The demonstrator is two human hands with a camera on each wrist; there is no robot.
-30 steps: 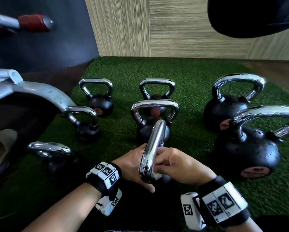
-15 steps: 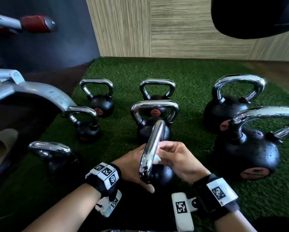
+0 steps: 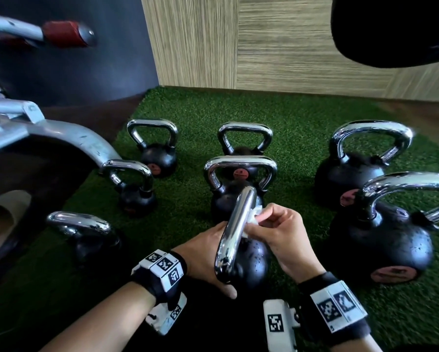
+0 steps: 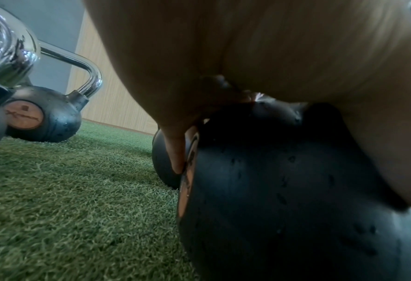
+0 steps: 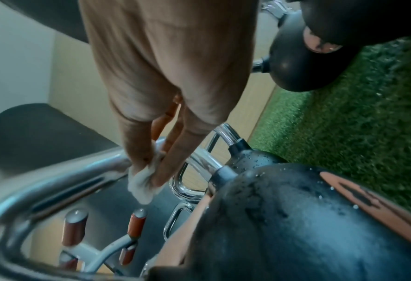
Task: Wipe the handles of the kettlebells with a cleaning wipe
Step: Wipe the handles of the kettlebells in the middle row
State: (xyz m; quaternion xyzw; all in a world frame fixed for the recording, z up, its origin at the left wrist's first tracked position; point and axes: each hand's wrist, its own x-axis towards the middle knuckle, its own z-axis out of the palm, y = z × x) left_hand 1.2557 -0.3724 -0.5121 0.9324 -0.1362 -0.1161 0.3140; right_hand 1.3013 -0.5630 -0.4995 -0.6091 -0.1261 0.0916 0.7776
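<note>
The nearest kettlebell (image 3: pixel 254 260) stands on the turf with its chrome handle (image 3: pixel 235 232) edge-on to me. My left hand (image 3: pixel 205 257) cups the black ball from the left, thumb curled round its near side; the left wrist view shows the palm (image 4: pixel 247 57) lying on the ball (image 4: pixel 283 199). My right hand (image 3: pixel 260 223) pinches a crumpled white cleaning wipe (image 3: pixel 254 214) against the right side of the handle's upper part. In the right wrist view the wipe (image 5: pixel 142 182) sits between thumb and fingers on the chrome bar (image 5: pixel 55 182).
Several other chrome-handled kettlebells stand around on the green turf (image 3: pixel 302 118), a large one (image 3: pixel 381 247) close at the right. A grey machine frame (image 3: pixel 68 141) and a red-capped bar (image 3: pixel 63 34) are at the left. A wood-panel wall (image 3: pixel 264 41) closes the back.
My right hand has let go of the handle's near end and slid the wipe forward along it. The left hand and the kettlebell have stayed put.
</note>
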